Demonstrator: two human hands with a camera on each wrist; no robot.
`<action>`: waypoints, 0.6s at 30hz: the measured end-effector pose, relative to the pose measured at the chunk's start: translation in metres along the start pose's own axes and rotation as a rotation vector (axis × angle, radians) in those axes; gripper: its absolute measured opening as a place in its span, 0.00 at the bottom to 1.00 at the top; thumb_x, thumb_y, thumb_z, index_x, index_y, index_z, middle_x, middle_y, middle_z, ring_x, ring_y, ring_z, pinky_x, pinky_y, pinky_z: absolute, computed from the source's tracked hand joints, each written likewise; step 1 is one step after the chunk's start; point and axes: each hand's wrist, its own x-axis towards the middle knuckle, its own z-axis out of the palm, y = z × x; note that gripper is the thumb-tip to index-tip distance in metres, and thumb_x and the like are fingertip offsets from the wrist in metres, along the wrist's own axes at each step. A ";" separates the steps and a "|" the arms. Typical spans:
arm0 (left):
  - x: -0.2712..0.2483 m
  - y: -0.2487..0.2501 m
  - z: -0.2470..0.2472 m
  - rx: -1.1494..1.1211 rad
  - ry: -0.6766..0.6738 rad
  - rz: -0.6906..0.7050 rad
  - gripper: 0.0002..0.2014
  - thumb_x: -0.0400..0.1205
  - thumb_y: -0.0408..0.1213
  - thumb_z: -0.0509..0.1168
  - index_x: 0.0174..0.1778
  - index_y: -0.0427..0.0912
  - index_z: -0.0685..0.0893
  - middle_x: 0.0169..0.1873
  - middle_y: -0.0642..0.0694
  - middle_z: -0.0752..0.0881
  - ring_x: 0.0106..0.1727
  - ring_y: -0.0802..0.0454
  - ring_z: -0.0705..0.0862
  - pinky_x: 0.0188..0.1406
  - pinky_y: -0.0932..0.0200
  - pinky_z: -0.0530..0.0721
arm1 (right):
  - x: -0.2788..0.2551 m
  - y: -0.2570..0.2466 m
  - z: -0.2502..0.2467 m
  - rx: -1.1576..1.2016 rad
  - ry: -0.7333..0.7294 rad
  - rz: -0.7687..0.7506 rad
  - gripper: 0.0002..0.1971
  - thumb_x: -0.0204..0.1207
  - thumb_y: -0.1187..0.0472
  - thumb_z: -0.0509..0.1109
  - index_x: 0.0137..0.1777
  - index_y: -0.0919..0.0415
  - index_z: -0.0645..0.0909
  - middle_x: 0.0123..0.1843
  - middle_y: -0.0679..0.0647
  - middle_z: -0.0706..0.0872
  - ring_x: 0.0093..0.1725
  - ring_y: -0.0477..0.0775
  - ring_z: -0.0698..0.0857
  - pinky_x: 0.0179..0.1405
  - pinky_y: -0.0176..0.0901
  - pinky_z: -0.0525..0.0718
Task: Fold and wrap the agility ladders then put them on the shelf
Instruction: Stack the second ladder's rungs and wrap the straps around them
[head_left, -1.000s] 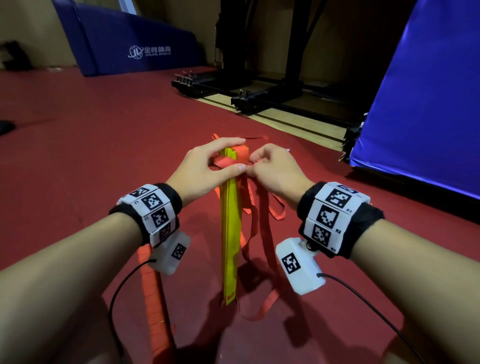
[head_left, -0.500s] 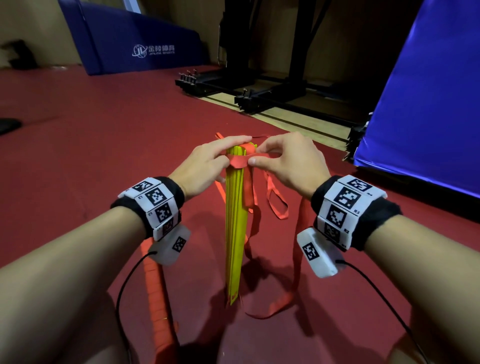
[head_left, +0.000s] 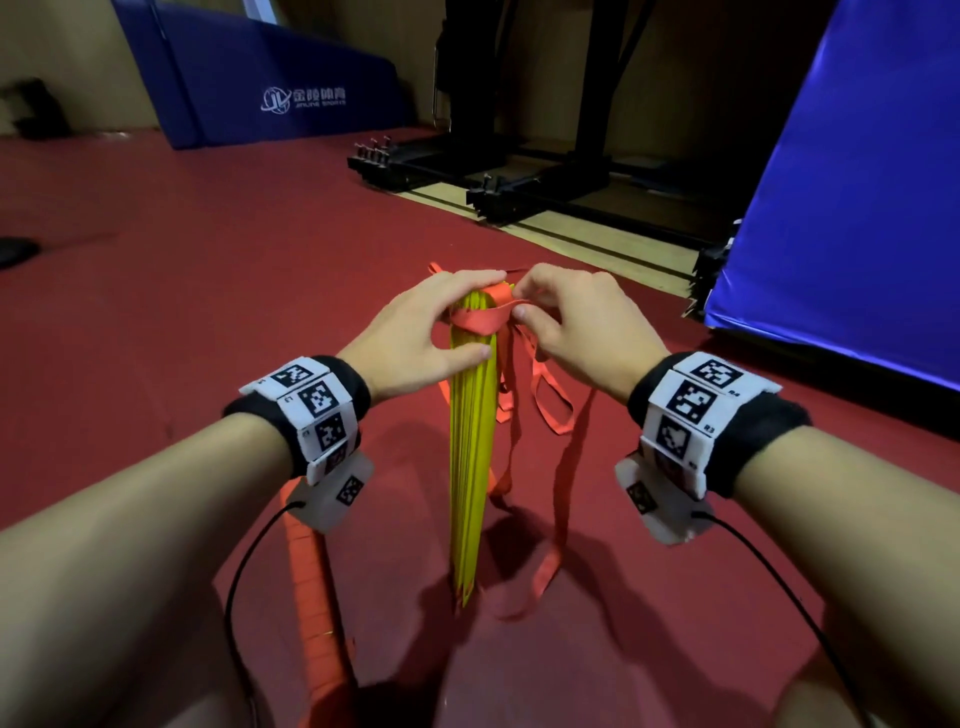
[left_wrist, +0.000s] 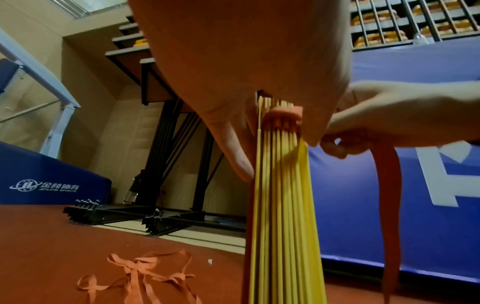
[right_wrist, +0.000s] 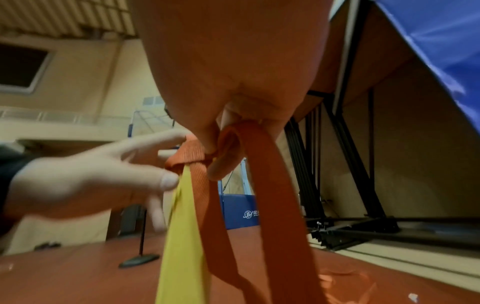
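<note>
Left hand: the left hand (head_left: 415, 332) clasps the top of the yellow rung bundle (head_left: 470, 447), thumb against its near face and index finger laid over the top end.
Right hand: the right hand (head_left: 576, 322) pinches the orange strap (head_left: 480, 318) between thumb and forefinger, just beside the bundle's top.
Ladder: rungs stacked flat and held upright, lower end on the red floor (head_left: 208, 291); one strap turn crosses the top, loose loops hang on the right.
Edges and room: open floor to the left and ahead.
Surroundings: a second wrapped ladder (head_left: 317, 587) lies near the left forearm; a black metal frame (head_left: 498, 176) stands ahead; a blue mat (head_left: 852, 171) stands close on the right; loose orange webbing (left_wrist: 140, 275) lies on the floor beyond.
</note>
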 end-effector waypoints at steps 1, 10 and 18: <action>-0.001 -0.002 0.002 0.038 -0.004 0.014 0.37 0.79 0.48 0.77 0.84 0.65 0.69 0.70 0.55 0.80 0.71 0.55 0.80 0.72 0.42 0.81 | 0.001 0.002 0.001 0.039 -0.009 0.011 0.06 0.81 0.48 0.66 0.54 0.43 0.83 0.45 0.47 0.93 0.50 0.51 0.91 0.56 0.58 0.87; 0.000 -0.001 0.015 0.084 0.063 0.016 0.32 0.79 0.59 0.71 0.80 0.70 0.71 0.61 0.57 0.79 0.60 0.53 0.82 0.64 0.40 0.84 | 0.006 0.011 -0.001 0.165 -0.087 0.037 0.04 0.80 0.48 0.68 0.49 0.44 0.84 0.37 0.45 0.92 0.36 0.46 0.92 0.52 0.56 0.90; 0.007 -0.002 0.027 0.066 0.200 -0.045 0.26 0.76 0.52 0.70 0.73 0.68 0.78 0.61 0.55 0.83 0.61 0.52 0.84 0.62 0.41 0.84 | 0.004 0.008 -0.009 -0.023 -0.079 0.041 0.10 0.77 0.44 0.68 0.50 0.45 0.87 0.36 0.46 0.91 0.41 0.51 0.91 0.53 0.55 0.89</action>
